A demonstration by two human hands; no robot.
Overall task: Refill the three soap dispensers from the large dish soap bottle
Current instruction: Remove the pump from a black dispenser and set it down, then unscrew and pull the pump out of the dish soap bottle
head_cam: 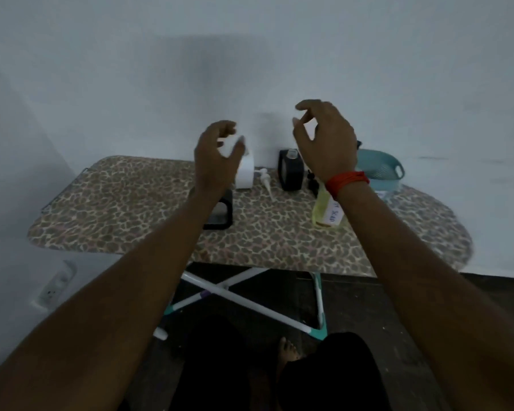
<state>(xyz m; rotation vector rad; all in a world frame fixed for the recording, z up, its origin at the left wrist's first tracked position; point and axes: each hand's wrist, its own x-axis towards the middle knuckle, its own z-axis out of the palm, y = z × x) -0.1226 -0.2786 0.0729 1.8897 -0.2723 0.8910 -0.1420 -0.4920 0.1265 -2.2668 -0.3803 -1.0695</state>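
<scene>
My left hand (pixel 215 155) is raised over the ironing board (pixel 131 209), its fingers curled round a small blurred white piece (pixel 228 146). Just behind it stands a white dispenser (pixel 245 175), with a white pump (pixel 266 182) lying beside it. A black dispenser (pixel 291 172) stands open-topped, a black pump (pixel 312 183) lying to its right. Another black dispenser (pixel 220 213) is half hidden by my left forearm. The yellow-green soap bottle (pixel 327 210) with a white label sits under my right wrist. My right hand (pixel 324 140) hovers with loosely curled fingers, holding nothing.
A teal basket (pixel 382 169) sits at the board's far right end against the white wall. The board's white crossed legs (pixel 238 298) stand on a dark floor below, near my bare foot. A power strip (pixel 55 287) lies at the left by the wall.
</scene>
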